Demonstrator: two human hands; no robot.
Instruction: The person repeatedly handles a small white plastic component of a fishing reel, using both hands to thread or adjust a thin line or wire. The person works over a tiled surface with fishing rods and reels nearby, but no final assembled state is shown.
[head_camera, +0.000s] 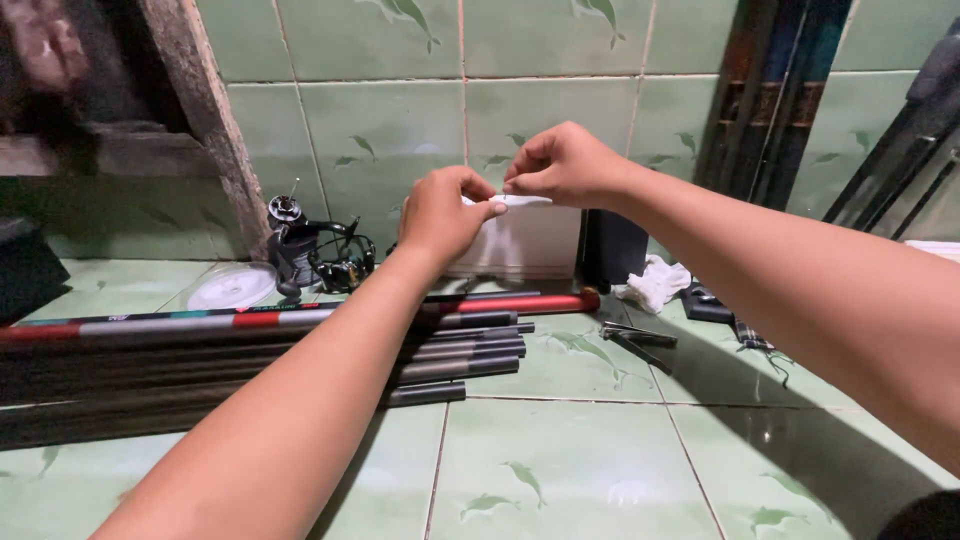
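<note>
1. Both hands are up together, working a white strip (520, 201) between the fingertips; I judge this a peeling or pulling-apart step at the top of the white box (520, 243).
2. Left hand (445, 215): curled nearly closed, thumb and forefinger pinched on the strip's near end.
3. Right hand (565, 163): also nearly closed, fingertips nipping the strip from above, just beside the left.
4. The strip sits between the 2 hands, touching both, right over the box.
5. Next move, by my read, calls for a steady pinch and an even pull so the strip doesn't tear.
6. Below the left forearm lie the rod sections (250, 350), bundled on the tile floor (580, 470).
7. Left of the left hand: a reel (300, 250) and a line spool (232, 286).
8. Below the right hand: a white rag (655, 282) and small tools (635, 338).
</note>
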